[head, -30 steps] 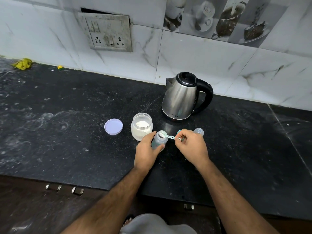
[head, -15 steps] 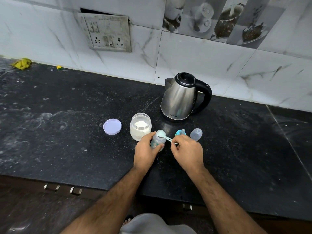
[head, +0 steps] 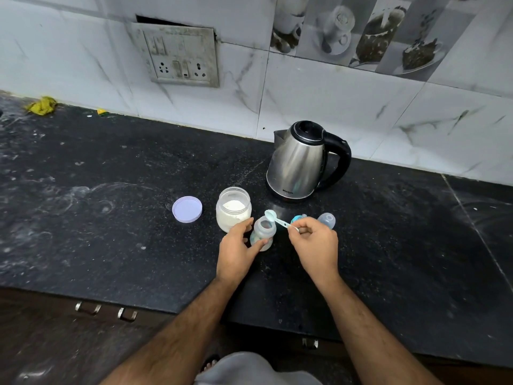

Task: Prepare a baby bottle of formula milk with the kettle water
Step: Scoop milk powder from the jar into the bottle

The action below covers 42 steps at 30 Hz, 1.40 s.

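The bottle [head: 263,233] stands upright and uncapped on the black counter [head: 111,218], near its front edge, just right of the jar [head: 233,209] and in front of the kettle [head: 301,162]; the left hand [head: 236,251] grips the bottle from the left, fingers behind it and thumb curled across its lower front. The right hand [head: 312,245] pinches the handle of a pale blue scoop [head: 270,215] between thumb and fingertips; the scoop's bowl is held just above the far rim of the bottle's mouth, tilted, and whether any powder is left in it cannot be told. The jar is open, holding white powder to roughly half its height; its lilac lid [head: 187,209] lies flat on the counter to the left, apart from it. Behind the right hand lie the teal teat ring [head: 297,218] and, just right of it, the clear cap [head: 327,220]; whether these two touch is unclear. The steel kettle stands with its black lid shut, handle to the right, spout to the left, close to the tiled wall [head: 333,87]; a switch plate [head: 180,55] is set in the wall at the upper left; a yellow scrap [head: 41,105] lies at the far left back of the counter.
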{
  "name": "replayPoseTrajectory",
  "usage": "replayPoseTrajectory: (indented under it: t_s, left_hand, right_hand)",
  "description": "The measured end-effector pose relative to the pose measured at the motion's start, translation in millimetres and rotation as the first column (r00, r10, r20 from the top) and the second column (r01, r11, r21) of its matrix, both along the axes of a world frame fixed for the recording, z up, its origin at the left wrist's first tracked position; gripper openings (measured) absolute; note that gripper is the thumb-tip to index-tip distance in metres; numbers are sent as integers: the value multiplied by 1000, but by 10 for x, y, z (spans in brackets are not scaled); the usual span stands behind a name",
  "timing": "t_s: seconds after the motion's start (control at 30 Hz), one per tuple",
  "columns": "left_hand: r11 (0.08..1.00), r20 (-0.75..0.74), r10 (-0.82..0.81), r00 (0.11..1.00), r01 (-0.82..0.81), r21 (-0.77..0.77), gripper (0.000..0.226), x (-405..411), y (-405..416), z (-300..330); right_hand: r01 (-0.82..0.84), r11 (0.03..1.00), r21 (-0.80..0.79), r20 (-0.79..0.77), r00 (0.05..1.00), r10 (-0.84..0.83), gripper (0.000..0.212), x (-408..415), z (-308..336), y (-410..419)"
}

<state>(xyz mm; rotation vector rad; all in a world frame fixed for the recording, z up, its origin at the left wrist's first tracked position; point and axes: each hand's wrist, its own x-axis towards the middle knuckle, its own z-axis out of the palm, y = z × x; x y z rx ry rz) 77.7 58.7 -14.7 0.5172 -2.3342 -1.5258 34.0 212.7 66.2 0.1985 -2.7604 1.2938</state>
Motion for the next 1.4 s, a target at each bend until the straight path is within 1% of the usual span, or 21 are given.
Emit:
replayPoseTrajectory:
  t_s: [0.1, 0.17, 0.23, 0.3, 0.33, 0.4, 0.47, 0.57, 0.67, 0.7, 0.9, 1.0, 1.07, 1.27, 1.33, 1.4]
  left_hand:
    - [998, -45, 56, 997, -55, 4, 46, 70, -82, -9]
    - [993, -75, 114, 991, -115, -4, 35, 111, -167, -18]
    - [984, -97, 173, 980, -176, -14, 26, 142, -274, -13]
    - [976, -109, 216, 970, -217, -3, 23, 150, -380, -8]
    - [973, -108, 228, 968, -229, 3, 23, 149, -432, -9]
    - [973, -100, 230, 968, -231, 2, 29, 135, -521, 5]
    - [978, -79, 208, 975, -210, -13, 36, 104, -588, 29]
    - [984, -60, 171, 983, -173, -30, 49, 56, -663, 68]
    - [988, -51, 141, 989, -143, -49, 57, 19, -707, 64]
    - [990, -49, 130, 990, -133, -52, 58, 16, -713, 65]
    - [993, -27, 90, 996, -91, -74, 59, -16, -735, 38]
    - [993, -23, 89, 996, -91, -71, 60, -22, -735, 18]
    - [993, -18, 94, 995, -95, -71, 60, -22, -736, 14]
    - [990, -17, 109, 994, -110, -87, 57, -26, -724, 5]
    - [989, -16, 112, 994, -113, -98, 56, -23, -722, -3]
    - [987, -15, 118, 993, -119, -107, 56, -19, -720, -9]
  right_hand:
    - [34, 986, -164, 108, 994, -16, 18, -64, 62, -31]
    - [25, 974, -225, 127, 992, 4, 15, -108, 127, -70]
    - [-15, 971, -238, 121, 992, 45, 13, -177, 178, -141]
    - [-68, 980, -188, 101, 991, 88, 13, -273, 212, -248]
    - [-98, 985, -139, 81, 991, 110, 12, -326, 229, -317]
    - [-178, 984, -28, 37, 983, 179, 11, -419, 275, -460]
    - [-258, 961, 96, 6, 966, 259, 11, -503, 321, -613]
    - [-341, 903, 263, 50, 939, 340, 13, -624, 351, -857]
    - [-390, 800, 456, 113, 917, 382, 13, -702, 340, -1074]
    - [-400, 769, 498, 127, 911, 392, 14, -711, 338, -1137]
    - [-467, 618, 632, 190, 867, 461, 20, -734, 256, -1372]
    - [-460, 540, 705, 189, 855, 482, 11, -725, 221, -1439]
    - [-457, 509, 730, 191, 851, 490, 11, -731, 204, -1457]
    - [-448, 489, 748, 180, 847, 500, 16, -734, 191, -1436]
    - [-456, 504, 733, 182, 846, 502, 19, -745, 189, -1407]
    - [-464, 547, 697, 178, 851, 495, 22, -761, 202, -1357]
